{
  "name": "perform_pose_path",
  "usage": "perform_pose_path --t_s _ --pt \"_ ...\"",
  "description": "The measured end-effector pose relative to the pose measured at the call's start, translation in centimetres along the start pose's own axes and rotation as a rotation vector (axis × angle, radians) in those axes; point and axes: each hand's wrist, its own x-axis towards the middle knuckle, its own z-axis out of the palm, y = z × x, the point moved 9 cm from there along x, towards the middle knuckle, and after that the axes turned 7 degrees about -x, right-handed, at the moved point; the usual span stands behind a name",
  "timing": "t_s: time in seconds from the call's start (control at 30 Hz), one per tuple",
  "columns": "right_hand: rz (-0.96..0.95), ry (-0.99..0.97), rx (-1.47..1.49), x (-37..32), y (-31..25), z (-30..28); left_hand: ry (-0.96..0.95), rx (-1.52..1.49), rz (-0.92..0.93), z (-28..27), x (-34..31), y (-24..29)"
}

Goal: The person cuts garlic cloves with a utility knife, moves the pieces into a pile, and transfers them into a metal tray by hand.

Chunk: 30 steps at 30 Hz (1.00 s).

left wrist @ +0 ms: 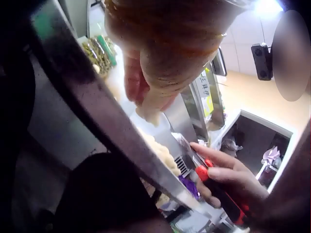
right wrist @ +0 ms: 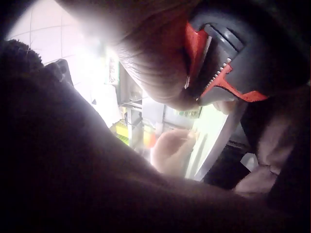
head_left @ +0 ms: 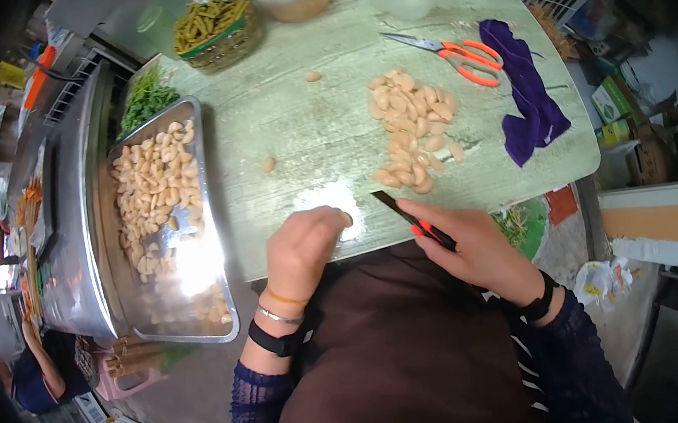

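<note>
In the head view, my left hand point(head_left: 301, 244) is over the table's near edge and pinches a small beige, bean-like piece point(head_left: 347, 220) at the fingertips. My right hand point(head_left: 471, 247) grips a utility knife point(head_left: 432, 233) with a black and orange handle. Its dark blade point(head_left: 387, 199) points up and left toward the left hand, apart from it. The left wrist view shows the knife's red and black handle point(left wrist: 221, 194) inside the right fingers. Beyond the blade lies a loose pile of beige bean-like pieces point(head_left: 403, 118). Two single pieces lie farther left.
A metal tray point(head_left: 217, 216) of similar beige pieces stands at the left, with green herbs point(head_left: 147, 99) behind it. Orange-handled scissors point(head_left: 468, 62) and a purple cloth point(head_left: 532, 100) lie right. A basket of green pods point(head_left: 217, 34) and plastic-wrapped bowls stand at the back.
</note>
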Motion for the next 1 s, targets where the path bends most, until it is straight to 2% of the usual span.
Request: perform_pose_path --t_s 0.03,0.27,0.53,1.0 --pt "-0.016 -0.015 -0.003 0.2 -0.1 0.4 -0.056 -0.007 0.038 0.9 -0.6 0.3" --pt "-0.186 -0.024 -0.045 1.3 -2.2 2.1 0.031 -0.028 0.054 0.9 -2.0 0.3" --pt "-0.197 -0.058 -0.095 1.3 -2.5 3.2 0.087 0.000 0.106 0.7 -1.8 0.6" --pt "-0.238 -0.075 -0.333 1.3 -3.2 4.0 0.070 -0.030 0.096 0.9 -2.2 0.1"
